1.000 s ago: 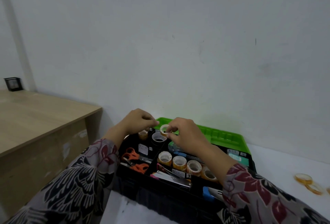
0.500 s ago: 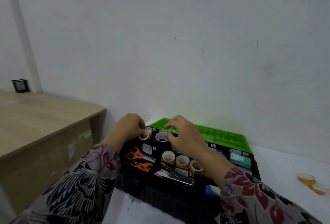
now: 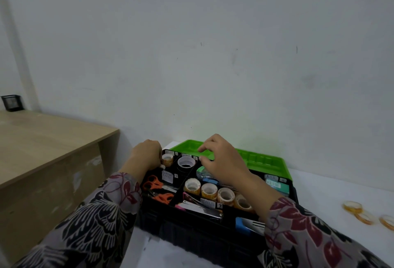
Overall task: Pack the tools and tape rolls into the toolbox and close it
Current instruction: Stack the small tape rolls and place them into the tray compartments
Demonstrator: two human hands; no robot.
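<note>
Step in hand, we judge: seating a tape roll in the tray of the black plastic toolbox (image 3: 204, 231). The box sits on the white tabletop (image 3: 319, 193), right in front of the person, near the wall.

The left hand (image 3: 147, 157) is at the far-left compartment, fingers curled against the left side of the small amber tape roll (image 3: 167, 159). We cannot tell whether it pinches the roll or only touches it. The right hand (image 3: 225, 162) hovers over the tray's middle, fingers loosely bent, holding nothing.

Just beside the small roll, the wide white tape roll (image 3: 186, 162) has its own compartment. The row of four amber tape rolls (image 3: 210, 191) and the orange-handled scissors (image 3: 158, 189) are packed nearer us.

Not finished: three loose amber tape rolls (image 3: 352, 206) lie on the tabletop, well apart to the right. We judge the next move calls for a reach right to fetch them and a free slot to drop them in. Then both hands must be out before the bright green plastic lid (image 3: 262, 160) swings forward and down.

Orientation: the toolbox's long axis runs left-right across the view, slightly skewed from far-left to near-right, opening facing up. The lid lies back behind it toward the wall, inner side up. The small amber tape roll stands hole-up, core axis near upright.
</note>
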